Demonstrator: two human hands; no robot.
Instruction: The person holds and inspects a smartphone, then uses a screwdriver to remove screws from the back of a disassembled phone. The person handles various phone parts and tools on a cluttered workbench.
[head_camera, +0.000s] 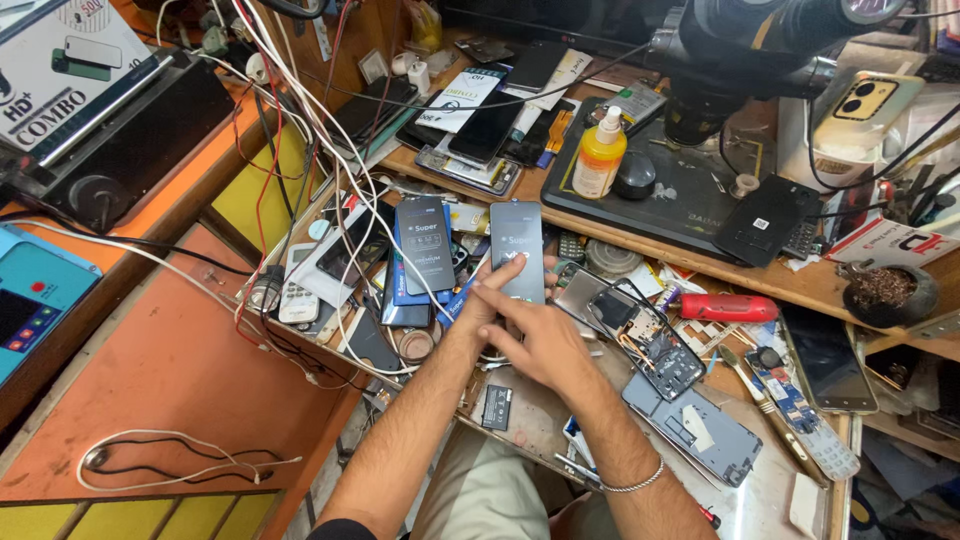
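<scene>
Two hands meet at the middle of the bench, and both are on the same dark glass screen panel (518, 250), which stands upright just past the fingertips at twelve o'clock. My left hand (487, 300) is closed around its lower left edge, thumb and fingers pinching it; my right hand (545, 340) lies partly open over the left, its index finger stretched flat onto the panel's lower face. I judge the step in hand to be pressing or smoothing the panel's surface while it is held steady; the next move calls for a firm grip and even fingertip pressure. One similar panel (424, 245) stands at ten o'clock, apart from the first, so I count two. At three o'clock lie one opened phone body (655, 345), one grey back cover (700, 430) and one red-handled screwdriver (725, 307). One orange squeeze bottle (600, 155) stands at one o'clock.
</scene>
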